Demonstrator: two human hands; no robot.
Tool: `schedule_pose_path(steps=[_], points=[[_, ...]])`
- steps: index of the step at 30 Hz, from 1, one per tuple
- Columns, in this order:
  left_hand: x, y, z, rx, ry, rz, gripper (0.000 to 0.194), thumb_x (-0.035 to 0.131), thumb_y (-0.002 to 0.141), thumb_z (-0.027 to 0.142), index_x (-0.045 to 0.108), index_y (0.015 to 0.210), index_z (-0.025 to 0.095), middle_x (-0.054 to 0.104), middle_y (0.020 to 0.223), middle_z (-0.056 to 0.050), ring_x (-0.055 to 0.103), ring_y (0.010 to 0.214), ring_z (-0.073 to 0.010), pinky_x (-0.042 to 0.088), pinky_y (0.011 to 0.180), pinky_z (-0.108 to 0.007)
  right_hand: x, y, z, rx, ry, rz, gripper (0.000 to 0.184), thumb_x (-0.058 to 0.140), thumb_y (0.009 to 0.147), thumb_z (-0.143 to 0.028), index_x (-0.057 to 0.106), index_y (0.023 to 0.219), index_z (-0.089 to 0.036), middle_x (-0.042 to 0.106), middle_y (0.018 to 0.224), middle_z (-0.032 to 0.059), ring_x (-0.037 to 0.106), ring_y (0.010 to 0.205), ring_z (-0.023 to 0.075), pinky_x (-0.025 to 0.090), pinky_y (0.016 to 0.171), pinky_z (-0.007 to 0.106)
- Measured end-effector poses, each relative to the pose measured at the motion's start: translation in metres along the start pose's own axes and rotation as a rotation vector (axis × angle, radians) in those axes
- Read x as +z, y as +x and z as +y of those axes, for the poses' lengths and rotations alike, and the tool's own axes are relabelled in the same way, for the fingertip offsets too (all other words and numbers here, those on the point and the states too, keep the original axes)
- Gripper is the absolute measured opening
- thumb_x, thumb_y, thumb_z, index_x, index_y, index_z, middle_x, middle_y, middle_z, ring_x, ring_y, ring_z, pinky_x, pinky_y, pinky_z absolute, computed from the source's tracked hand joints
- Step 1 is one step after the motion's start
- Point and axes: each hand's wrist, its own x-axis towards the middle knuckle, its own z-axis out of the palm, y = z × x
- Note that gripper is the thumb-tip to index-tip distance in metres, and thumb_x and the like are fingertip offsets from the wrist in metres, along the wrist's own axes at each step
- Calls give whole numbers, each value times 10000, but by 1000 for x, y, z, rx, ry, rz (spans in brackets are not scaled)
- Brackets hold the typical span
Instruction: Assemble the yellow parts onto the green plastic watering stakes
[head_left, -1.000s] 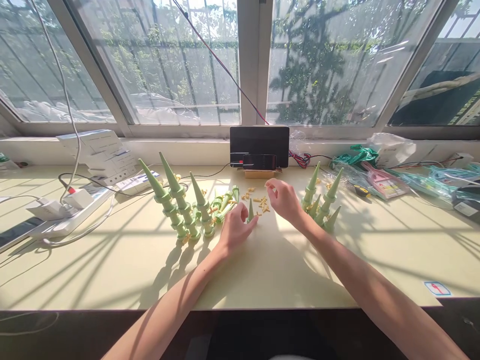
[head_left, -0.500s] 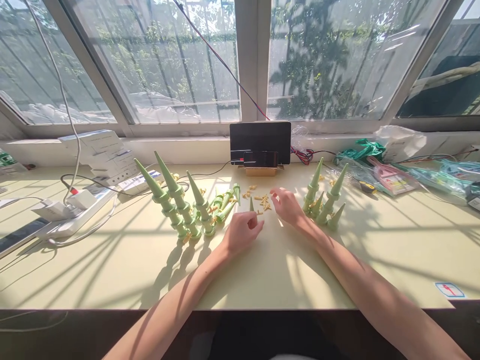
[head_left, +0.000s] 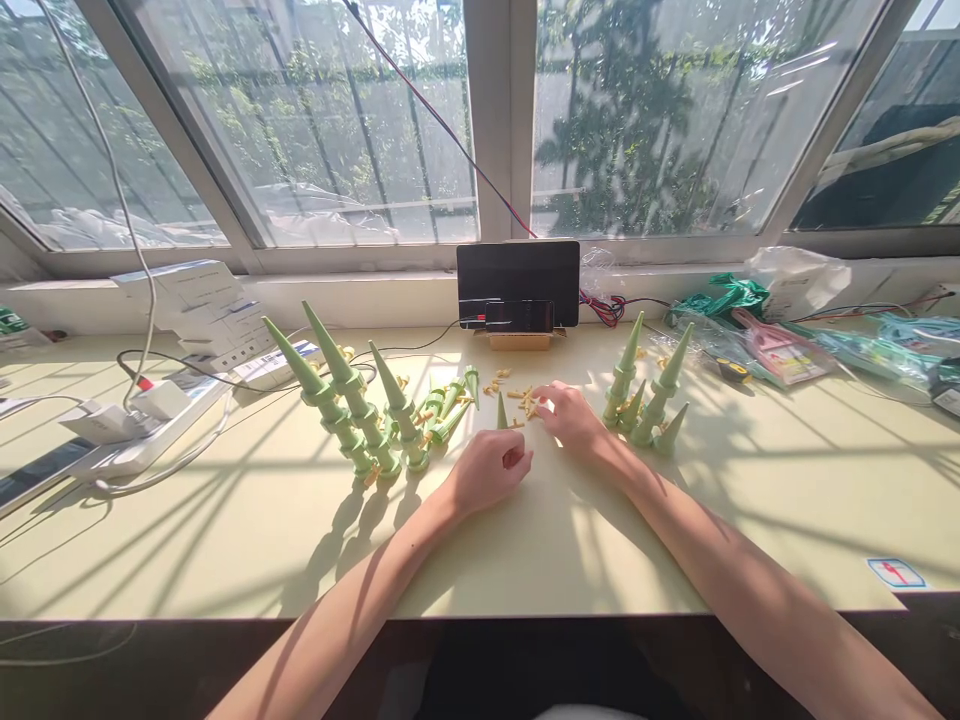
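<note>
My left hand (head_left: 491, 468) is closed with its fingers curled, near the middle of the table. A green pointed cone (head_left: 502, 412) shows just behind its knuckles; whether the hand grips it or anything else is hidden. My right hand (head_left: 571, 420) reaches into a scatter of small yellow pegs (head_left: 526, 402), its bent fingers slightly apart at the pile's right edge. Left of the hands stand several jointed green spires (head_left: 405, 420), with loose green segments (head_left: 450, 408) lying beside them. More green spires (head_left: 656, 395) and a short cone (head_left: 673, 432) stand beyond my right wrist.
A dark tablet (head_left: 517, 275) leans at the back, with a phone (head_left: 519, 316) before it on a cardboard stand (head_left: 517, 341). To the left lie a power strip (head_left: 169, 425), cables and a white box (head_left: 187, 310). Plastic bags and a pink packet (head_left: 784, 348) lie far right.
My right hand has moved slightly down, with its fingers now stretched toward the yellow pegs. My left hand has drawn slightly nearer to me and stays closed. The view has shifted a little.
</note>
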Motion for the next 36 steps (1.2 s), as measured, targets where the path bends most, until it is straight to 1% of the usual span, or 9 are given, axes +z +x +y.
schedule_pose_path(steps=[8, 14, 20, 23, 25, 28, 31, 33, 36], points=[[1, -2, 0, 60, -5, -67, 306, 507, 816, 186, 288, 603, 199, 387, 554, 50, 317, 527, -97, 280, 530, -256, 1, -1, 3, 24, -14, -45, 260, 532, 908, -221, 703, 1104, -228, 620, 997, 56, 536, 668, 138, 419, 686, 269], [0, -2, 2, 98, -12, -92, 276, 502, 791, 164, 295, 611, 199, 403, 564, 46, 336, 526, -94, 294, 540, -245, 2, -2, 2, 46, -53, -78, 276, 498, 921, -239, 702, 1107, -228, 604, 990, 63, 571, 780, 170, 401, 691, 270], [-2, -3, 4, 132, -39, -98, 206, 509, 750, 126, 354, 633, 197, 440, 588, 44, 360, 536, -90, 308, 539, -230, 2, -3, 1, 58, -62, -90, 258, 494, 913, -221, 697, 1072, -224, 611, 1008, 69, 569, 804, 177, 389, 678, 266], [-2, -3, 4, 129, -37, -63, 150, 521, 743, 116, 424, 658, 193, 464, 604, 45, 391, 545, -89, 321, 546, -225, 2, -3, 0, 55, -57, -78, 239, 497, 910, -216, 693, 1047, -212, 613, 996, 69, 557, 758, 167, 389, 674, 268], [-2, -2, 2, 90, -27, 11, 133, 534, 760, 134, 453, 674, 194, 462, 599, 49, 402, 542, -89, 325, 549, -227, 1, -3, -1, 56, -50, -61, 232, 510, 903, -216, 687, 1054, -201, 613, 991, 71, 546, 719, 159, 391, 672, 272], [-2, 0, -1, -28, -13, 188, 144, 555, 795, 195, 445, 702, 205, 420, 575, 61, 383, 519, -92, 321, 538, -237, -1, -4, -6, 52, -13, -1, 217, 519, 913, -241, 685, 1042, -186, 615, 964, 71, 531, 685, 153, 395, 677, 278], [-1, 2, -5, -180, -14, 329, 129, 567, 802, 234, 439, 810, 223, 393, 571, 80, 380, 506, -103, 329, 534, -243, -5, -5, -14, -19, 74, 61, 246, 465, 964, -280, 682, 913, -178, 625, 870, 51, 514, 665, 147, 398, 707, 286], [-1, 3, -6, -267, -15, 359, 188, 573, 797, 245, 444, 933, 228, 404, 584, 89, 408, 510, -113, 343, 538, -247, -7, -7, -19, -86, 141, 68, 293, 445, 985, -313, 663, 839, -183, 633, 828, 40, 506, 668, 149, 392, 710, 288], [-1, 3, -9, -347, -16, 329, 311, 581, 801, 278, 459, 1081, 220, 460, 623, 77, 476, 539, -128, 370, 552, -254, -7, -9, -24, -160, 205, 15, 311, 465, 985, -357, 638, 788, -190, 622, 800, 32, 493, 672, 153, 374, 670, 286]])
